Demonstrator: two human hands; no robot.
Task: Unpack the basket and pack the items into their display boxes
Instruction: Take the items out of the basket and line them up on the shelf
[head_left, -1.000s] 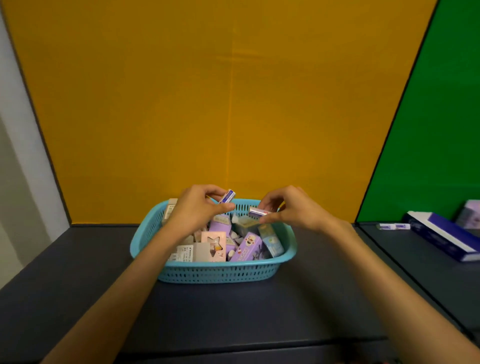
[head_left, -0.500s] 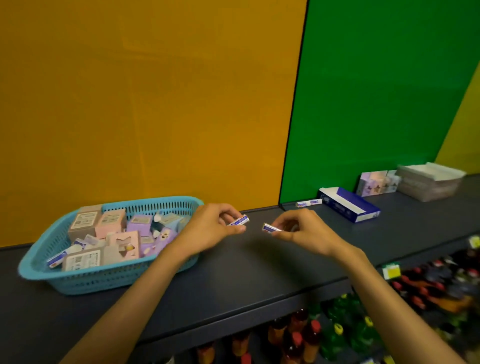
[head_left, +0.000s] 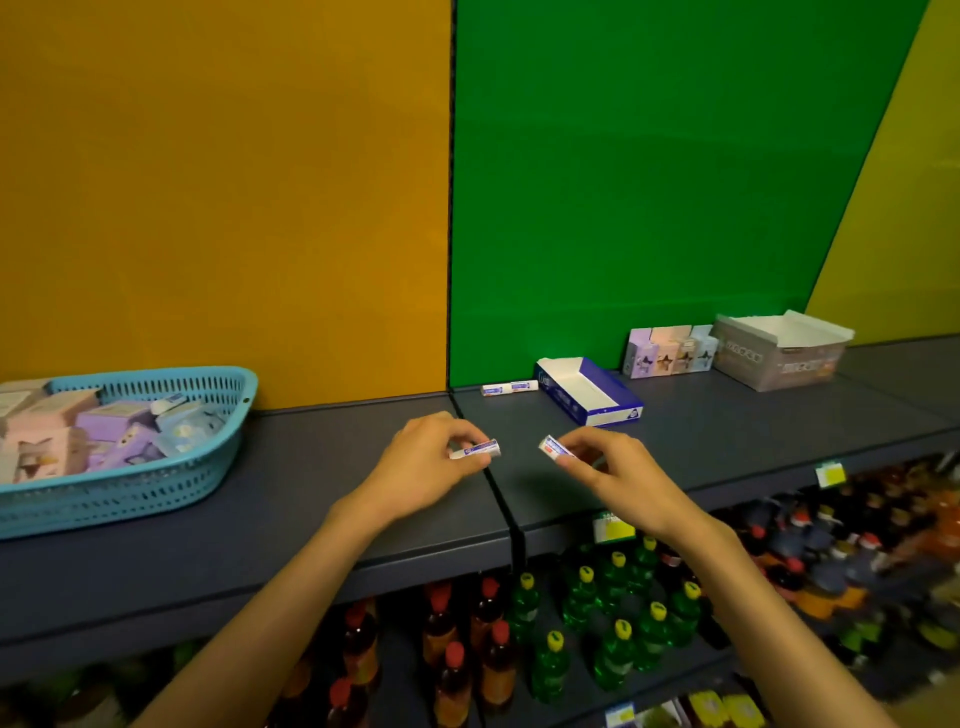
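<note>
Fingertips of the left hand (head_left: 415, 470) pinch a small white-and-blue tube (head_left: 475, 450); the right hand (head_left: 610, 475) pinches a second tube (head_left: 555, 448). Both hover above the dark shelf (head_left: 291, 467), blue display box (head_left: 587, 397) at one o'clock, teal basket (head_left: 156, 478) at nine o'clock.

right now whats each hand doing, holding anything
Left hand: pinching a small white-and-blue tube over the shelf.
Right hand: pinching a second small tube, same kind.
</note>
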